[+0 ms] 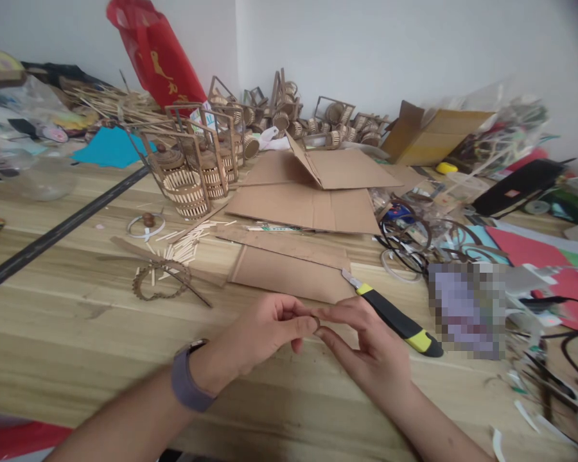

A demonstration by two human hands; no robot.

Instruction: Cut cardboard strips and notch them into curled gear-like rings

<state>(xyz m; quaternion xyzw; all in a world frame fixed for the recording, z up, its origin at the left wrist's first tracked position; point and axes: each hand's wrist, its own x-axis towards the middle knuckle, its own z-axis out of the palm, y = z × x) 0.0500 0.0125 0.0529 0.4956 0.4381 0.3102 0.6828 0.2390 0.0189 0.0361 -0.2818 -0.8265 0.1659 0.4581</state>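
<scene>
My left hand [274, 330] and my right hand [366, 340] meet over the wooden table, thumbs and index fingers closed. Between their fingertips is a small curled brown piece [316, 323], mostly hidden; its kind cannot be told. A utility knife [395, 317], black and yellow with its blade out, lies just beyond my right hand. Past the fingers is a flat cardboard piece [289, 273]. To the left, a ring of corrugated cardboard strip [137, 285] rests beside loose pale sticks [187, 247]. A wristband [187, 378] circles my left wrist.
Small stick-and-cardboard buckets [187, 192] stand behind the sticks, with more along the wall. Folded cardboard [308, 205] covers the table's middle. A dark strip [67, 224] crosses the left side. Tangled strips and cables [409, 237], coloured paper [534, 253] and a black case [517, 186] crowd the right.
</scene>
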